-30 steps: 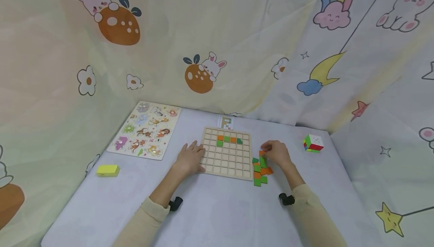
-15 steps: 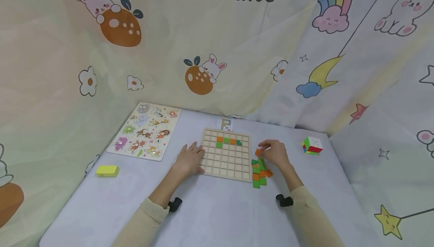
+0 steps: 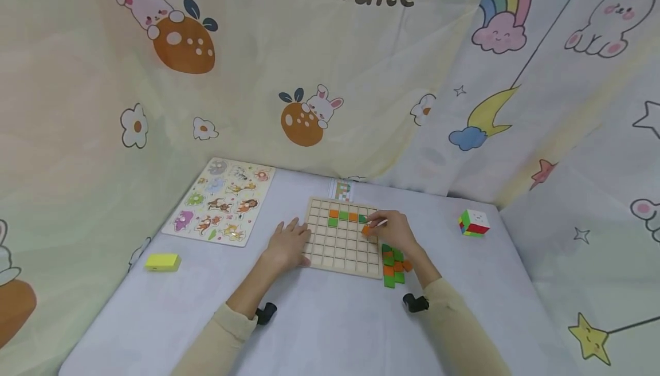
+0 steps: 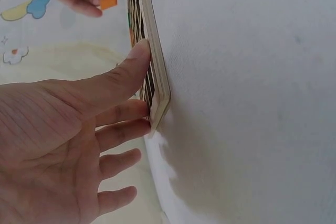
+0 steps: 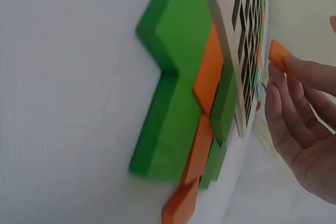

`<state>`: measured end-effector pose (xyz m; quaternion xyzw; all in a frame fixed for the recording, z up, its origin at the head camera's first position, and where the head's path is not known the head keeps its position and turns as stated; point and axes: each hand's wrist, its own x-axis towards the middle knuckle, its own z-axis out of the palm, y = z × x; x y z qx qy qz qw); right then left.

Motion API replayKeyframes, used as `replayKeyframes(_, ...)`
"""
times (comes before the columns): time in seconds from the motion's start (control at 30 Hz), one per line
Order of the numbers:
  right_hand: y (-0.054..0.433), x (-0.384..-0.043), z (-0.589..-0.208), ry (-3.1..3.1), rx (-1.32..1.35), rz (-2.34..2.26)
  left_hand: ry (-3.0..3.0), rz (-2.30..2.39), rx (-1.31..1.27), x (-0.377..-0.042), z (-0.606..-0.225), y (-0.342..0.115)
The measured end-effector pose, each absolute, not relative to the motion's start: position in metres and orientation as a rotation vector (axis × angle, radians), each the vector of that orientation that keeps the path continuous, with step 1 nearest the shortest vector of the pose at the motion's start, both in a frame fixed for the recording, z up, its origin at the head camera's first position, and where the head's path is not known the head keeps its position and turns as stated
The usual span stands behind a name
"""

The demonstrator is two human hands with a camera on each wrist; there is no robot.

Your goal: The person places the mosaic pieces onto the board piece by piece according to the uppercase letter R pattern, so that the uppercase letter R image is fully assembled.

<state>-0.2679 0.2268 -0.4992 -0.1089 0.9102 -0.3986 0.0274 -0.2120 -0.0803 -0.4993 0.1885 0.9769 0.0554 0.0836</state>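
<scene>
A wooden grid board (image 3: 340, 250) lies mid-table, with a short row of orange and green tiles (image 3: 343, 215) in its upper cells and one green tile (image 3: 333, 222) below the row. My left hand (image 3: 286, 244) rests along the board's left edge; in the left wrist view its thumb (image 4: 118, 80) and fingertips touch the board's corner and the fingers are extended. Between thumb and fingertips, my right hand (image 3: 396, 231) pinches an orange tile (image 5: 279, 52), held over the board's upper right part. A pile of orange and green tiles (image 3: 389, 270) lies beside the board's right edge.
Behind the board lies a small pattern card (image 3: 342, 190). An animal puzzle board (image 3: 222, 201) is at the back left, with a yellow block (image 3: 162, 262) in front of it. Off to the right stands a puzzle cube (image 3: 473, 223). A printed curtain (image 3: 247, 78) hangs behind the table.
My right hand has picked the orange tile off the top of the pile and carried it left over the board. The left hand stays at the board's left edge.
</scene>
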Motion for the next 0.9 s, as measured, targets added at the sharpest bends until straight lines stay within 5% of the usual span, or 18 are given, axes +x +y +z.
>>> replayKeyframes(0.9, 0.143, -0.284, -0.506, 2.748, -0.485, -1.163, 2.922, 0.136, 0.571, -0.212, -0.495, -0.081)
